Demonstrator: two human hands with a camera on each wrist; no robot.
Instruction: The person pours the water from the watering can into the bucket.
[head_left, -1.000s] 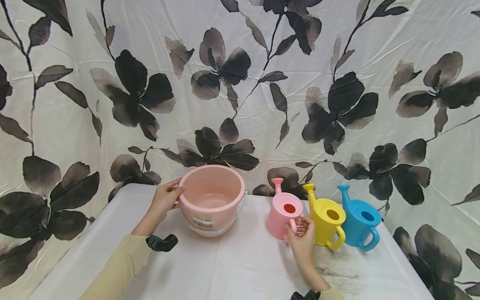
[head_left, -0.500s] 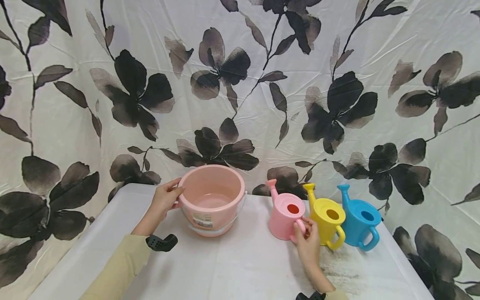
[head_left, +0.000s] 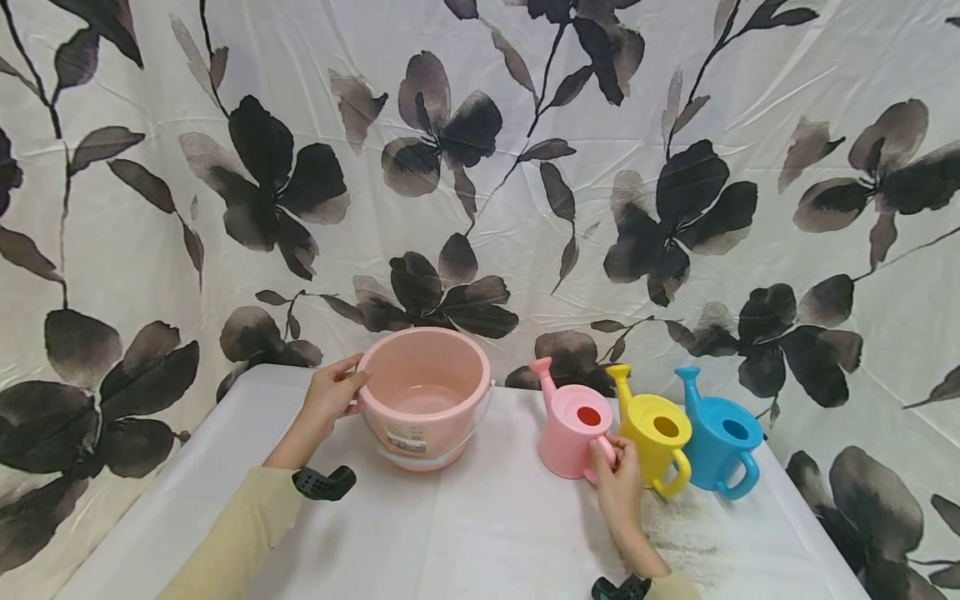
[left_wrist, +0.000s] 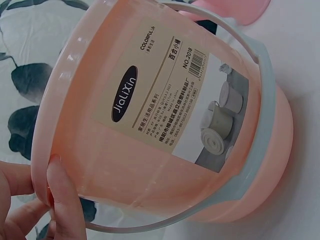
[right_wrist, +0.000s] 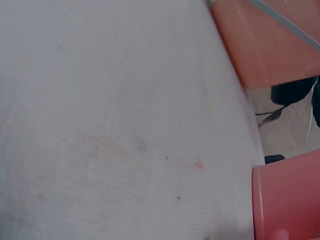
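A pink bucket (head_left: 427,400) with a pale bail handle stands on the table, its printed label (left_wrist: 165,95) facing the left wrist camera. My left hand (head_left: 330,400) grips the bucket's left rim, thumb on the near side. To the right, a pink watering can (head_left: 567,437) stands with its spout pointing back and to the left. My right hand (head_left: 621,483) pinches that can's handle between thumb and fingers. In the right wrist view only the lower part of the pink watering can (right_wrist: 287,200) shows, and the right hand is out of sight.
A yellow watering can (head_left: 647,437) stands just right of the pink one, close to the right hand. Beyond it is a blue watering can (head_left: 720,446) near the table's right edge. Dark smudges (head_left: 678,542) mark the white table cover (head_left: 465,533). A floral cloth (head_left: 480,208) hangs behind.
The pink watering can has shifted slightly right and turned, its spout swinging left, with my right hand moving right along with it. My left hand and the bucket stay in place.
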